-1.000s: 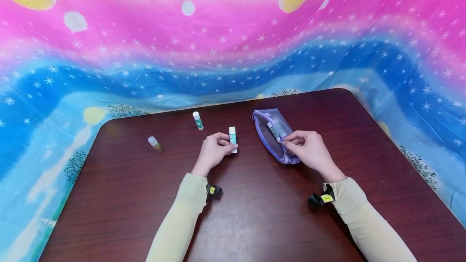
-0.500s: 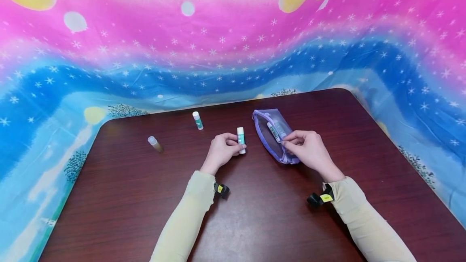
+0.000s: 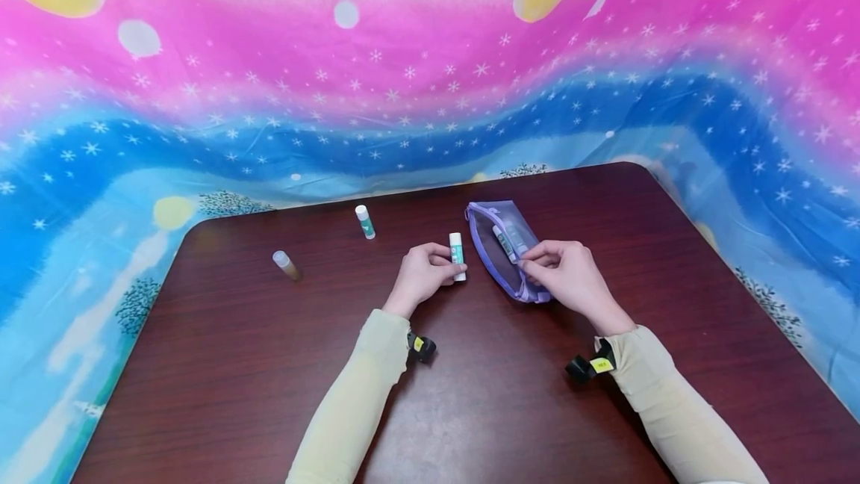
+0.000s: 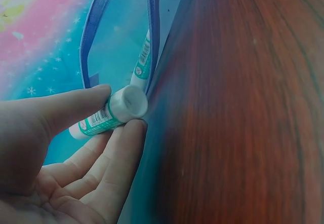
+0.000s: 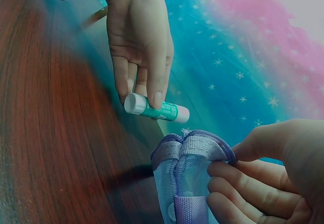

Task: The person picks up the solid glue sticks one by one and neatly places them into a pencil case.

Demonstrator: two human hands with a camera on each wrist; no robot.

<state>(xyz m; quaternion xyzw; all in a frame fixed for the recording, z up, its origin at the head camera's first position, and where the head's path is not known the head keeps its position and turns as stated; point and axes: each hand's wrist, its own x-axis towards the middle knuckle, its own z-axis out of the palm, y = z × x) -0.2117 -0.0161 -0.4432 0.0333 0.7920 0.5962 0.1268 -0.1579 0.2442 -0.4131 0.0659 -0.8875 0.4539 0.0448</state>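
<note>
Between thumb and fingers, my left hand [image 3: 423, 272] pinches a white and green glue stick [image 3: 457, 255], just left of the pouch's mouth. In the left wrist view the held glue stick [image 4: 104, 116] shows its white end and a barcode. My right hand [image 3: 569, 275] pinches the edge of a purple mesh zip pouch [image 3: 493, 264], whose mouth gapes to the left. Inside the pouch lies another glue stick [image 3: 504, 244]. From the right wrist, the pouch's zip end [image 5: 190, 150] sits at my fingertips, apart from the held stick.
A glue stick [image 3: 366, 222] with a white cap stands toward the table's back edge. Farther left stands a brownish tube with a pale cap [image 3: 286, 265]. A patterned cloth [image 3: 403, 95] hangs behind the dark wooden table [image 3: 235, 364].
My left hand has moved right with the glue stick, closer to the pouch. My right hand and the pouch have stayed nearly still.
</note>
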